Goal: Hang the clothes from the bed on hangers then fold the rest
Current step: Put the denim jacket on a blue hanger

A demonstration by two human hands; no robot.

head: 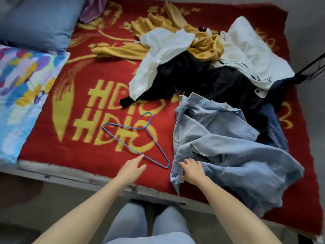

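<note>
Two grips are stretched out over the near edge of the bed [58, 175]. The left grip [132, 166] is held released, its fingers straight, and the tip of its forefinger is laid against the lower bar of a blue wire hanger [123, 140]. The right grip [192, 170] is clenched on the near hem of a light-blue denim shirt [219, 147]: its fingers are curled onto the cloth and its thumb is pressed against the bunched edge. The hanger is laid flat on the yellow-patterned red blanket [109, 71], just left of the shirt and apart from it, with its hook turned away from the person. The shirt is spread crumpled over the near right part of the bed. Behind it the rest of the clothes are heaped: a black garment [202, 80] is partly covered by the shirt, a white garment [163, 55] is thrown across the black one, a mustard garment [158, 23] is sprawled farther back, and a second white garment [246, 50] with dark lines is piled at the far right. At the left end of the bed a blue pillow [38, 20] and a many-coloured pillow [21, 85] are placed side by side, and a scrap of purple cloth [93, 9] is seen beyond the blue one.
</note>
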